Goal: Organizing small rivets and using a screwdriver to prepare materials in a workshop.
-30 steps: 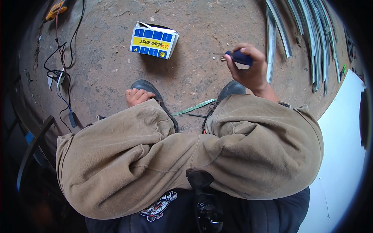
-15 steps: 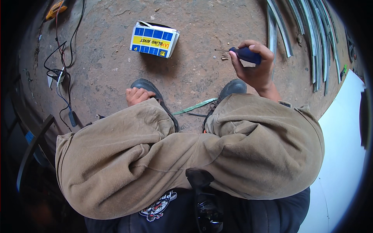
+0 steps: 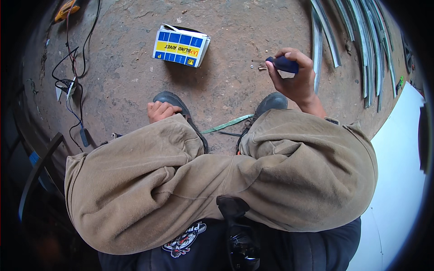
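Observation:
My right hand (image 3: 300, 80) is closed around the dark blue handle of a screwdriver (image 3: 285, 65). Its thin shaft points left, above the floor. By the tip lie a few small brownish pieces (image 3: 261, 66) and a tiny whitish ring-shaped piece (image 3: 252, 66). My left hand (image 3: 162, 111) rests against my left shoe (image 3: 173, 100), its fingers curled and pressed together. What may be inside those fingers is hidden. Ahead of my feet stands a blue, yellow and white cardboard box (image 3: 178, 46) with an open flap; its inside does not show.
Long metal channels (image 3: 365, 54) lie at the far right, beside a white sheet (image 3: 398, 180). Black cables (image 3: 82, 63) and an orange-yellow tool (image 3: 66, 11) are on the left. A pale green strip (image 3: 228, 123) lies between my right shoe (image 3: 271, 103) and the left one.
My right hand, with the screwdriver, has shifted slightly left and down. The left hand and the box look the same.

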The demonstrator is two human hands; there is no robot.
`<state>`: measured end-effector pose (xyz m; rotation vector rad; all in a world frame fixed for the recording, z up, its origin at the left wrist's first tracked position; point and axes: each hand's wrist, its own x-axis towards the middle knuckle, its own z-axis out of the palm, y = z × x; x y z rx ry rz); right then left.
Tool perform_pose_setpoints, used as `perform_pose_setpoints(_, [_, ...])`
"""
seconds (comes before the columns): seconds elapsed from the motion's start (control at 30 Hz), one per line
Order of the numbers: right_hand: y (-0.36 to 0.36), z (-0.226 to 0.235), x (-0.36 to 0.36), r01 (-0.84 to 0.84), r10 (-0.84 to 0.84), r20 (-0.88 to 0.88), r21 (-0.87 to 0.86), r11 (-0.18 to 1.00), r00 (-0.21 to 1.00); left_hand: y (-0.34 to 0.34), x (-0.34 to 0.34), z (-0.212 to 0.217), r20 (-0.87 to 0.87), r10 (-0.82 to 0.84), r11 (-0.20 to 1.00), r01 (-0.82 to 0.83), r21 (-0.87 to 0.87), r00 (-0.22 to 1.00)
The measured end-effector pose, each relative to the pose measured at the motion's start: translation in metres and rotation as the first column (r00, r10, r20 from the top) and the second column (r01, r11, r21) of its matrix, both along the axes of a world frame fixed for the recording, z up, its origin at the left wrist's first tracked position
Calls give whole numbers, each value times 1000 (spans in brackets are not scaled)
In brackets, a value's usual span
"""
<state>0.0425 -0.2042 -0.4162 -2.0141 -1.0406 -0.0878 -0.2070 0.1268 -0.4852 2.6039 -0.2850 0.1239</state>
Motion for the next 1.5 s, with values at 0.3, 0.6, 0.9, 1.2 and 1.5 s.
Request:
perform_pose_setpoints(0.3, [-10, -28, -7, 28, -28, 10, -10, 1000, 1000, -2, 3, -3, 24, 5, 1000, -5, -9, 1000])
perform_pose_setpoints(0.6, [15, 5, -12, -58, 66, -69, 118, 991, 995, 0, 0, -4, 21, 3, 1000, -3, 0, 1000])
perform_pose_setpoints(0.9, [31, -33, -22, -186, 190, -91, 46, 981, 978, -3, 3, -1, 28, 28, 999, -28, -19, 999])
perform_pose_setpoints(1.2, [32, -24, -20, -177, 183, -111, 58, 982, 977, 0, -1, -5, 21, 20, 1000, -20, -17, 1000])
perform_pose_setpoints(1.5, [29, -30, -22, -205, 205, -113, 14, 979, 972, -1, 1, -4, 19, 4, 1000, -4, 6, 1000])
